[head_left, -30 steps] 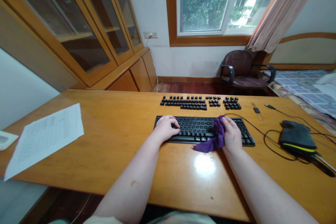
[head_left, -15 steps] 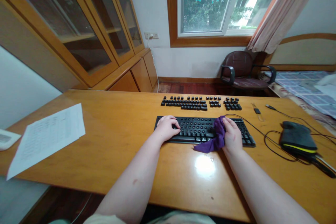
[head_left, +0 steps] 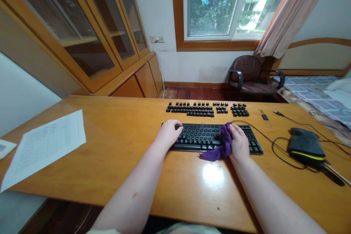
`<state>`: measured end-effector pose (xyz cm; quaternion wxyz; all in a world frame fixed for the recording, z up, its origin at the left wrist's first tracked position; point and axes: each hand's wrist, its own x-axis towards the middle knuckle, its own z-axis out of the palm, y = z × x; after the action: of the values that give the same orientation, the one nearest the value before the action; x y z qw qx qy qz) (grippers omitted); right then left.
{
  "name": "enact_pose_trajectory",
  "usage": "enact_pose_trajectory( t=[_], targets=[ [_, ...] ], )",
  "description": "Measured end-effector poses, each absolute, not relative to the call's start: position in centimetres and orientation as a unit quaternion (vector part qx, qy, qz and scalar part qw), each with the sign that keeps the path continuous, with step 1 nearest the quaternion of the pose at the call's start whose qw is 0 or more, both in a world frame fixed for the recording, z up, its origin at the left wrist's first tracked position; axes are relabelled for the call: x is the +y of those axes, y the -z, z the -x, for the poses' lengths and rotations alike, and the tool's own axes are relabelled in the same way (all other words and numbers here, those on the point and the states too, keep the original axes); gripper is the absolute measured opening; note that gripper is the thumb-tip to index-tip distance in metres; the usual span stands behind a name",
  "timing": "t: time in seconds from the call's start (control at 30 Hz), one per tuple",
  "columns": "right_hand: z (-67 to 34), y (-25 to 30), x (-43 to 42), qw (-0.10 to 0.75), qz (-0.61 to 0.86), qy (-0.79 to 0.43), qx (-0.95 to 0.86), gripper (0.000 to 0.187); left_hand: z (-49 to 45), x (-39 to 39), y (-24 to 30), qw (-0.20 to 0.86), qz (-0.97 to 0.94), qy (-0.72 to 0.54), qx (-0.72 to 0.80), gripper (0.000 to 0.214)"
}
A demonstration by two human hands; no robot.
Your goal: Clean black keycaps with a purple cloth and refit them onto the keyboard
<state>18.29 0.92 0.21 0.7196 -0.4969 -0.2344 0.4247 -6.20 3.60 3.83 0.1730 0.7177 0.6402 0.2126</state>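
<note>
Keyboard point(head_left: 201, 136), head view, the only one. Lies flat on the desk point(head_left: 117, 161), under both hands; many positions apparently bare of caps, with larger keys present along the near edge. Left hand point(head_left: 169, 131) at the left end, thumb and forefinger curled toward each other over the upper-left positions; whether clamped on a key or merely close together, impossible to make out at this size. Right hand point(head_left: 240, 143) closed firmly around a bunched purple cloth point(head_left: 226, 142), over the right part of the board, with a loose end trailing past the near edge. Beyond the far edge, loose keys point(head_left: 201, 113) in rows and separate groups on the desk, apart from the board. Farther right, a grey pouch point(head_left: 305, 144) with a yellow stripe.

Step in hand, as judged: close work on single positions at the upper left, with cloth in grip at the right. For the next move, as judged: a precise pinch, a steady board, and the cloth end kept clear of the fingertips.

Compared with half a second earlier: left hand shifted toward the far edge and slightly left; right hand, cloth and loose keys essentially unchanged; whole view displaced slightly.
</note>
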Motion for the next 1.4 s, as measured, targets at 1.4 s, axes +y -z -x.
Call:
enact_pose_trajectory(
  t=[1.4],
  targets=[
    [-17.6,0.0,0.8,0.672,0.482,-0.480,-0.292,0.027,0.1,3.7,-5.7,0.104,-0.798,-0.144,0.576,0.021]
  ],
)
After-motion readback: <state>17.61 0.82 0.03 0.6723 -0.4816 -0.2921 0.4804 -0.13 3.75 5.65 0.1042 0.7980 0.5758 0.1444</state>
